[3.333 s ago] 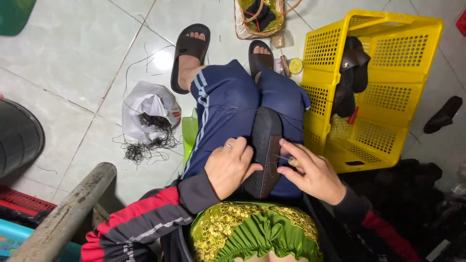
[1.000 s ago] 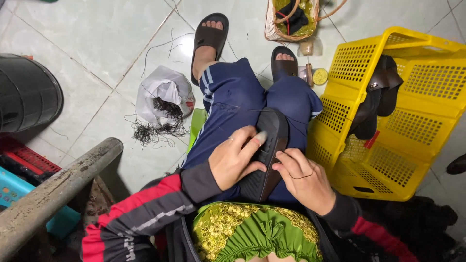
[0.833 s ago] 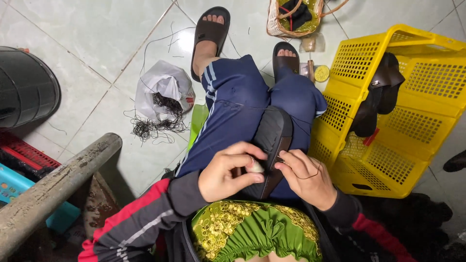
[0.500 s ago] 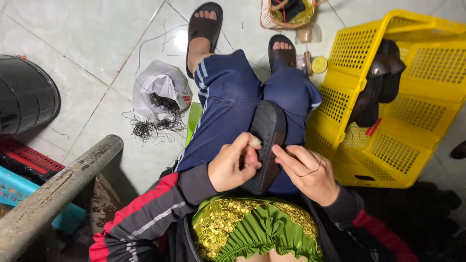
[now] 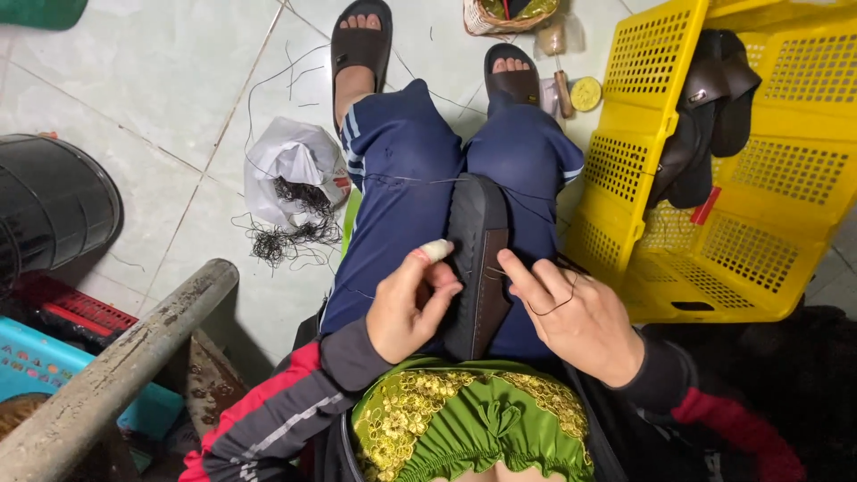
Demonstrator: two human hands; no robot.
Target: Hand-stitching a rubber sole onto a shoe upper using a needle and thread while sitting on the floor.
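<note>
A dark brown shoe (image 5: 477, 241) rests sole-up between my knees on blue trousers. My left hand (image 5: 409, 302) grips its left edge, a pale taped fingertip pressed on the sole. My right hand (image 5: 571, 312) touches the shoe's right edge with thumb and forefinger pinched at the seam, a dark thread (image 5: 420, 181) looped round its fingers and stretched across my thighs. Whether a needle sits between the fingers is too small to tell.
A yellow perforated crate (image 5: 759, 196) with dark shoes (image 5: 705, 116) stands at right. A white bag with black thread scraps (image 5: 295, 178) lies left of my leg. A black bucket (image 5: 49, 205), a rusty pipe (image 5: 116, 366), a small basket (image 5: 504, 13) and a yellow tin (image 5: 586, 93) surround me.
My left hand has shifted along the shoe's left edge and curled tighter, the taped finger now up on the sole. My right hand moved to the right seam. The camera tilted slightly.
</note>
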